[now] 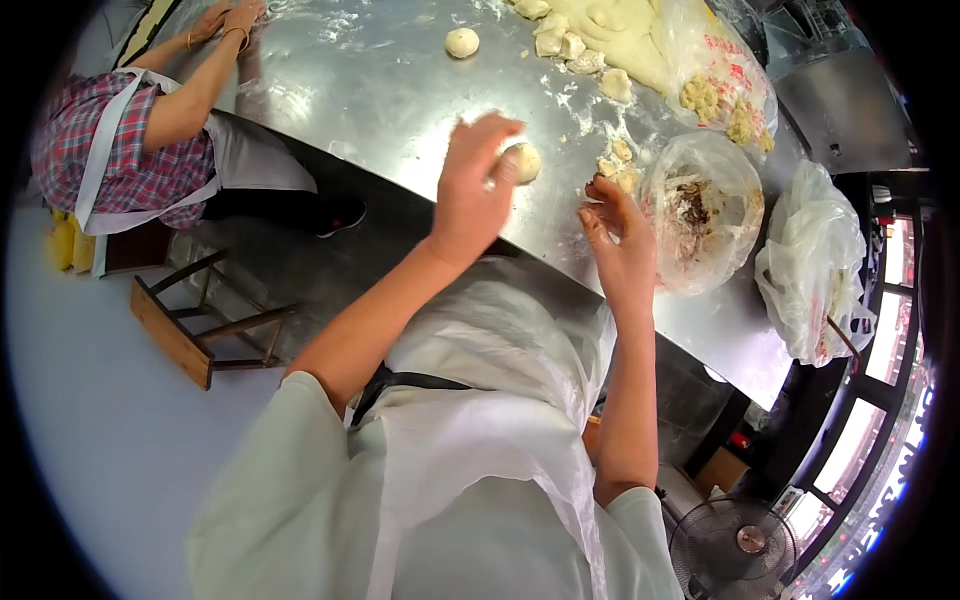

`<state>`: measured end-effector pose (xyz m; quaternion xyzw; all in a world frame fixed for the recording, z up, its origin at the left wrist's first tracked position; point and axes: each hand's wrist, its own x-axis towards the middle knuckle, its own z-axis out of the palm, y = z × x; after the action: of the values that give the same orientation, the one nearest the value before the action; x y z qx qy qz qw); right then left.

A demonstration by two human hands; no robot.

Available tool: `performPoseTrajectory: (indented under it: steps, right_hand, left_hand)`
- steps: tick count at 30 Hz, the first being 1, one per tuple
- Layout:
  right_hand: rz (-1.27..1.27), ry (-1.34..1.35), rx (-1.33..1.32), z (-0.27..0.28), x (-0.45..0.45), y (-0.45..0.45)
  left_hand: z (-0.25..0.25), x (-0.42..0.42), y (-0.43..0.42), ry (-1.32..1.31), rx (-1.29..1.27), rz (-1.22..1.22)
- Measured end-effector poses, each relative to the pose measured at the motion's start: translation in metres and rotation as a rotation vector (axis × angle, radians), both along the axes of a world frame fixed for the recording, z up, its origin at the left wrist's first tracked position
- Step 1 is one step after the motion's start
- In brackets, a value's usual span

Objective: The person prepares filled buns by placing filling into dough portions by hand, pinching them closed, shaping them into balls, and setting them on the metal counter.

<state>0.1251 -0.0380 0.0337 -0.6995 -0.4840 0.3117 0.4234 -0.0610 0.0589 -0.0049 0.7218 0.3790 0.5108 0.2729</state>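
Observation:
My left hand (474, 190) is over the metal table (370, 110), its fingers apart and slightly blurred, right beside a round dough ball (525, 163). The thumb reaches to the ball's left edge. My right hand (618, 232) is near small yellowish lumps (622, 172), with its fingers curled and the fingertips close to the thumb; whether something small lies between them I cannot make out. To its right stands a bowl lined with clear plastic (705, 215), holding dark brown crumbs. Another dough ball (462, 42) sits farther back on the table.
At the back right lie a large dough sheet (610, 30), several cut dough pieces (572, 46) and a plastic bag (735, 75) with yellow filling. A white bag (815, 260) hangs at the right edge. A co-worker (130, 150) stands left, near a wooden stool (175, 330).

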Motion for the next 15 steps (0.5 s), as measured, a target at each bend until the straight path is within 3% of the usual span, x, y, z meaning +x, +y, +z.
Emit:
performPoseTrajectory:
  steps: [4, 5, 9, 15]
  right_hand:
    - [0.074, -0.256, -0.057, 0.0, -0.018, 0.016]
    - [0.122, -0.28, -0.097, 0.008, -0.026, 0.024]
    - [0.208, -0.492, 0.132, -0.015, -0.044, 0.055]
    - [0.239, -0.406, 0.071, -0.017, -0.054, 0.087]
  left_hand:
    - [-0.011, -0.03, 0.018, -0.091, -0.155, 0.147]
    - [-0.02, -0.034, 0.025, -0.029, 0.001, 0.193]
    - [-0.024, -0.033, 0.027, -0.066, -0.001, 0.203]
    - [-0.023, -0.035, 0.028, -0.029, 0.011, 0.214]
